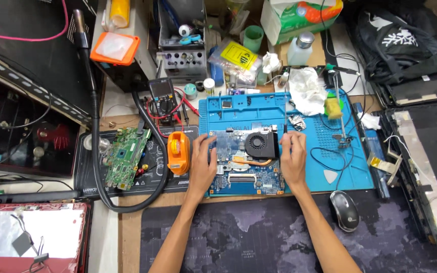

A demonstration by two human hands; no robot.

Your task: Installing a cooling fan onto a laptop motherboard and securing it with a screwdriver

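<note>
My workbench is crowded, with a dark map-printed desk mat near me and a blue silicone repair mat beyond it. On the blue mat lies the blue laptop motherboard with its black cooling fan and copper heat pipe.

My left hand rests open, palm down, on the board's left edge. My right hand lies on its right edge, fingers pinching a thin screwdriver standing upright beside the fan.

At far centre a grey organiser rack holds small tools.

To the left sit a green circuit board, an orange case and a multimeter; to the right, a black mouse and a black laptop shell.
</note>
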